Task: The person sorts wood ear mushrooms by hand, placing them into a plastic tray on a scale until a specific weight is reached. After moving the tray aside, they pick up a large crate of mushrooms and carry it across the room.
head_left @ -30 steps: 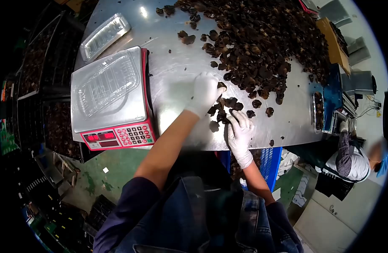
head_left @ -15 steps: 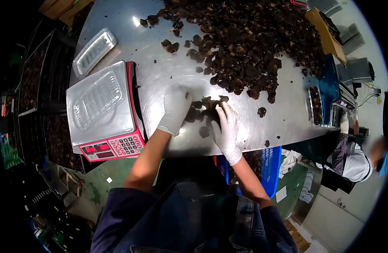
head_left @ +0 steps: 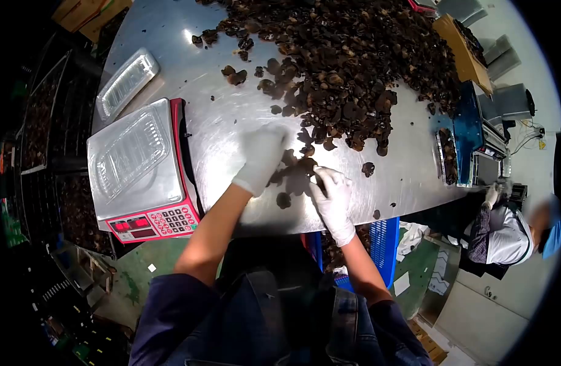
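My left hand (head_left: 262,160), in a white glove, is over the metal table left of some dark mushroom pieces; motion blurs its fingers. My right hand (head_left: 334,198), gloved too, has its fingers bent and drawn together, thumb toward the left. At its fingertips is a dark brown mushroom piece (head_left: 306,165), partly lost in the hands' shadow. A few small pieces (head_left: 305,142) lie just beyond, near the edge of a large mushroom heap (head_left: 347,73) spread over the far side of the table.
A red-edged scale (head_left: 182,155) stands on the left with a clear plastic tray (head_left: 133,149) on its pan. Another clear tray (head_left: 128,84) lies behind it. A blue crate (head_left: 384,247) sits below the table edge. At the right, a person (head_left: 506,235) works beside a blue machine (head_left: 469,131).
The view has shifted slightly. My left hand has moved rightward relative to the table and is now blurred. My right hand's fingers have drawn closer together, a little nearer me.
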A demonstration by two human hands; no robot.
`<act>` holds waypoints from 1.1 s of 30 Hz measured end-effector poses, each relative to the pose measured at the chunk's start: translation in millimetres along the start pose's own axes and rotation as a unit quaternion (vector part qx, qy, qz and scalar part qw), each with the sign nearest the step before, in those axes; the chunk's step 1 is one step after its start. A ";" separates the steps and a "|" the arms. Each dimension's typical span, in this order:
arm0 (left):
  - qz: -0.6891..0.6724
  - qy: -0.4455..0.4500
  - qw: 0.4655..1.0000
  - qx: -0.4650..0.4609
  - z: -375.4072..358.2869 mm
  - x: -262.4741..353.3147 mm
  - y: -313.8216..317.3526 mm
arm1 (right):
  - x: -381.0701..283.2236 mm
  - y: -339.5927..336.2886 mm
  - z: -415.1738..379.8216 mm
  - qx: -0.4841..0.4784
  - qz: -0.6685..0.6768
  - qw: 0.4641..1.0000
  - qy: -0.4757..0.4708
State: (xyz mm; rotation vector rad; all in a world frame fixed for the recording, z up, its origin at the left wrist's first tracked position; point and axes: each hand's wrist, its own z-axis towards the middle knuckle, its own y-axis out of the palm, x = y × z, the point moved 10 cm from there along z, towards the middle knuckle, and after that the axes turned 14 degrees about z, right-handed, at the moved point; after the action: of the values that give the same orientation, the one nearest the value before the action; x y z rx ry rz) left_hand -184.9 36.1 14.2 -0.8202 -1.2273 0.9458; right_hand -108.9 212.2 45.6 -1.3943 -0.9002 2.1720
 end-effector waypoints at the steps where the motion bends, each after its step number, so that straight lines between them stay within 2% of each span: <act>1: 0.014 0.002 1.000 -0.015 -5.9 -5.0 -3.4 | 8.0 -11.3 -2.0 0.032 0.024 0.999 0.014; 3: 0.039 -0.010 0.999 -0.017 -14.3 -17.0 0.5 | 38.9 -28.4 7.2 0.101 0.096 0.987 0.082; 5: 0.063 -0.022 0.998 -0.017 -12.4 -16.1 -2.9 | 53.7 -40.2 25.5 0.142 0.038 0.984 0.101; 7: 0.050 -0.013 0.998 -0.045 0.7 9.6 -5.1 | 86.9 -23.2 43.4 0.092 0.043 0.975 0.197; 9: 0.049 -0.020 0.997 -0.048 12.4 29.0 8.0 | 82.7 -13.1 54.4 0.057 -0.019 0.984 0.170; 11: -0.013 0.088 0.994 0.066 20.8 59.2 4.6 | 93.0 -6.8 50.7 0.042 -0.022 0.986 0.162; 12: -0.014 0.085 0.994 0.067 25.7 59.6 13.7 | 97.5 -7.6 44.1 0.055 -0.019 0.987 0.147; 14: 0.074 0.092 0.993 0.021 32.1 61.5 40.9 | 87.5 -20.8 29.4 0.076 -0.023 0.989 0.129; 17: 0.002 0.047 0.999 -0.006 32.2 43.2 53.9 | 90.1 -42.5 1.9 0.110 0.101 0.969 0.199; 18: -0.042 0.086 0.994 0.055 26.6 44.8 28.9 | 83.1 -45.8 -0.5 0.102 0.131 0.957 0.239; 19: -0.080 0.086 0.990 0.081 19.4 38.7 9.6 | 81.1 -43.8 -4.4 0.096 0.138 0.961 0.219; 21: -0.037 0.037 0.999 -0.012 9.5 15.5 15.7 | 64.1 -30.6 -7.0 0.055 0.198 0.964 0.166; 22: -0.034 0.036 0.999 -0.013 1.0 9.7 2.8 | 49.3 -24.9 -1.0 0.032 0.173 0.979 0.105; 26: -0.060 -0.012 0.998 0.009 -39.0 -20.2 -33.3 | 47.5 -10.1 27.7 0.039 0.148 0.983 0.103; 27: -0.058 -0.031 0.998 0.020 -47.9 -28.1 -37.2 | 47.8 -5.7 39.3 0.035 0.102 0.991 0.081; 29: -0.053 -0.040 0.997 0.026 -59.4 -33.7 -40.0 | 62.7 9.0 62.2 0.010 0.038 0.985 0.166; 31: -0.036 -0.051 0.997 0.044 -67.2 -34.9 -47.9 | 64.8 17.3 85.0 -0.022 -0.096 0.976 0.196; 32: -0.037 -0.055 0.997 0.044 -70.3 -35.5 -49.7 | 65.6 24.4 90.3 -0.031 -0.161 0.974 0.156; 33: -0.033 -0.058 0.997 0.033 -73.3 -35.4 -50.3 | 60.5 24.1 94.6 -0.009 -0.139 0.983 0.118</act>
State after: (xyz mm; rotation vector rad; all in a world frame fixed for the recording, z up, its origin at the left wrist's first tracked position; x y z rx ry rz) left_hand -108.1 -17.4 34.0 -0.6761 -1.3072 0.9863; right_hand -220.0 205.3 17.2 -1.4031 -0.9616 1.7565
